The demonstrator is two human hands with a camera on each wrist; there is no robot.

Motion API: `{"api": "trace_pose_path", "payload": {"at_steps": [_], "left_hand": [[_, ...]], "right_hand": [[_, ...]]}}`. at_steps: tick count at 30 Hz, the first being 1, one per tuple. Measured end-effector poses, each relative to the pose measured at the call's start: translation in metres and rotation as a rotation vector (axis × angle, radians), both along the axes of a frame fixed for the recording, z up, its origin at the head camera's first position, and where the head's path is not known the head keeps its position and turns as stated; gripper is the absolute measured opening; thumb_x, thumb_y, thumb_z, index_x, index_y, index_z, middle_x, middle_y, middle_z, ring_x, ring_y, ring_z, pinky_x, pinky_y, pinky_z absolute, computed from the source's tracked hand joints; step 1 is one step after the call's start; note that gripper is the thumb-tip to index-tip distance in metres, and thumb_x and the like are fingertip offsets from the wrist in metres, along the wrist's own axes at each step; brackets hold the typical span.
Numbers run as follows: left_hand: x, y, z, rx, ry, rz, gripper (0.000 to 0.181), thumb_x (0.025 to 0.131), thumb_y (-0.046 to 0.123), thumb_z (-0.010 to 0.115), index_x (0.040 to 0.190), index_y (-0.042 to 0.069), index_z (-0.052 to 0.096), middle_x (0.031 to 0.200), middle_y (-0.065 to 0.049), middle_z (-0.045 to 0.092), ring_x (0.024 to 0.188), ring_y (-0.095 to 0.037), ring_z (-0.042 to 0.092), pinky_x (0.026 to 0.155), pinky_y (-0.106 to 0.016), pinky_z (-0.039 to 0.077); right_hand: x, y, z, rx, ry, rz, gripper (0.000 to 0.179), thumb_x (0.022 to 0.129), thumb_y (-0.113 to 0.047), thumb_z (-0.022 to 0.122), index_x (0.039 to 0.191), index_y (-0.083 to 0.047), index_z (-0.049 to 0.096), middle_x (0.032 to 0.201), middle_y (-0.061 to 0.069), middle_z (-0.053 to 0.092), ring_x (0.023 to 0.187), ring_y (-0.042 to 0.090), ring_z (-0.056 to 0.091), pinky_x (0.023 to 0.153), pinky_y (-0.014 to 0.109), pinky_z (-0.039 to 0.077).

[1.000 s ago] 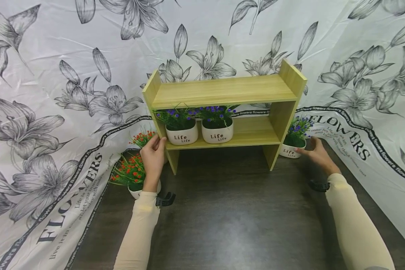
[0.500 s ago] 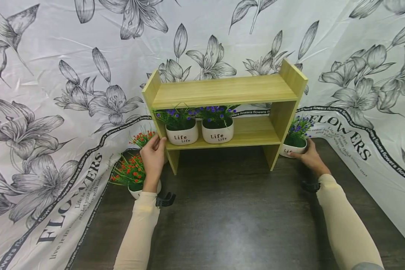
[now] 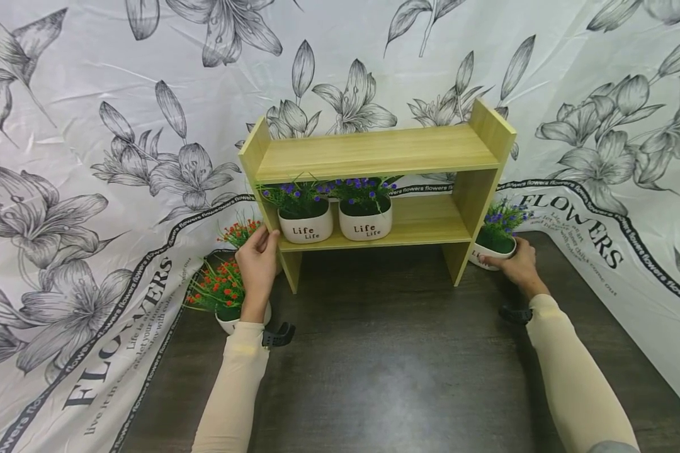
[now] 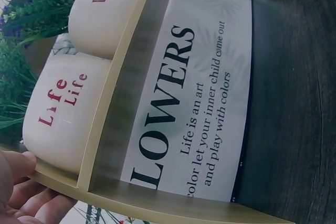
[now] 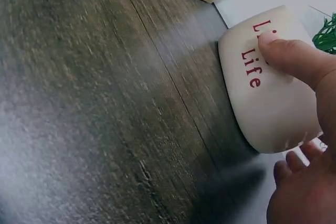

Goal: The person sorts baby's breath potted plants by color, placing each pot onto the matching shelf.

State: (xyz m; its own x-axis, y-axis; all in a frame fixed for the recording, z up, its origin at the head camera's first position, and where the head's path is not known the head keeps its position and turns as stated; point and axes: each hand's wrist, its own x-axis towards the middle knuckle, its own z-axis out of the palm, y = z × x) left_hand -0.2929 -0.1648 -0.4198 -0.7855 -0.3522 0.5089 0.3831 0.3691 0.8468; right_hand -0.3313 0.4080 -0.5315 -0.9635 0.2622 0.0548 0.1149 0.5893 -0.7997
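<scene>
My left hand (image 3: 257, 264) pinches the left side panel of a two-tier wooden shelf (image 3: 374, 151); the left wrist view has the thumb (image 4: 18, 163) against the panel's front edge. Beyond the shelf's right side, my right hand (image 3: 518, 267) grips a white flowerpot (image 5: 247, 114) of purple artificial flowers (image 3: 504, 217). Its thumb (image 5: 289, 56) lies over the red "Life" lettering, with the other fingers around the far side. The pot leans slightly; I cannot tell whether it is off the table. Two matching pots, one at left (image 3: 306, 228) and one beside it (image 3: 365, 226), stand on the lower tier.
Red-flowered potted plants stand left of the shelf, one nearer (image 3: 221, 286) and one partly hidden behind my left hand (image 3: 240, 231). A dark wooden table (image 3: 374, 352) lies under everything. Flower-printed white cloth (image 3: 192, 94) hangs behind and along both sides.
My right hand has moved left onto the purple-flowered pot and closed around it; the pot has tipped a little and shifted slightly toward me. The left hand has stayed on the shelf.
</scene>
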Motion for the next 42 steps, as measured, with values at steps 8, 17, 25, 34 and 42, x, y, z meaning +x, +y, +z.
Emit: {"api": "trace_pose_path", "payload": {"at_steps": [8,17,25,34,42], "left_hand": [[-0.001,0.000,-0.001,0.013,0.002,-0.007,0.032,0.103,0.023,0.074,0.130,0.006,0.077,0.124,-0.020,0.077,0.115,-0.030,0.077,0.088,-0.011,0.058],[0.000,-0.001,0.000,0.011,0.011,-0.004,0.032,0.103,0.020,0.074,0.131,0.005,0.077,0.124,-0.022,0.077,0.113,-0.031,0.077,0.087,-0.009,0.057],[-0.002,0.001,-0.001,0.021,0.013,0.001,0.030,0.103,0.018,0.075,0.130,0.006,0.077,0.123,-0.020,0.077,0.113,-0.031,0.077,0.086,-0.005,0.055],[-0.003,0.005,0.001,0.027,0.012,0.013,0.031,0.103,0.007,0.071,0.131,-0.005,0.073,0.125,-0.030,0.073,0.116,-0.042,0.074,0.085,-0.001,0.051],[-0.001,0.001,0.000,0.034,0.008,-0.002,0.030,0.103,0.020,0.075,0.130,0.007,0.077,0.125,-0.020,0.076,0.115,-0.029,0.077,0.089,-0.011,0.057]], "right_hand": [[0.003,-0.002,-0.003,-0.164,-0.036,-0.003,0.115,0.093,-0.038,0.083,0.162,0.001,-0.001,0.160,0.042,0.024,0.142,0.051,0.039,0.117,0.063,0.035],[0.004,0.004,-0.001,-0.098,-0.010,-0.021,0.114,0.090,-0.040,0.086,0.166,0.006,0.014,0.158,0.040,0.038,0.140,0.051,0.044,0.116,0.064,0.039],[0.009,0.008,0.001,-0.082,0.005,-0.048,0.111,0.091,-0.043,0.084,0.165,0.004,0.017,0.157,0.037,0.041,0.139,0.049,0.047,0.112,0.062,0.042],[0.016,0.014,0.016,-0.044,0.051,-0.060,0.103,0.091,-0.046,0.083,0.163,0.002,0.027,0.154,0.032,0.047,0.135,0.042,0.049,0.106,0.052,0.044],[0.028,0.019,0.031,-0.037,0.062,-0.058,0.103,0.090,-0.054,0.083,0.164,-0.004,0.032,0.147,0.015,0.051,0.116,0.018,0.052,0.085,0.024,0.041]]}}
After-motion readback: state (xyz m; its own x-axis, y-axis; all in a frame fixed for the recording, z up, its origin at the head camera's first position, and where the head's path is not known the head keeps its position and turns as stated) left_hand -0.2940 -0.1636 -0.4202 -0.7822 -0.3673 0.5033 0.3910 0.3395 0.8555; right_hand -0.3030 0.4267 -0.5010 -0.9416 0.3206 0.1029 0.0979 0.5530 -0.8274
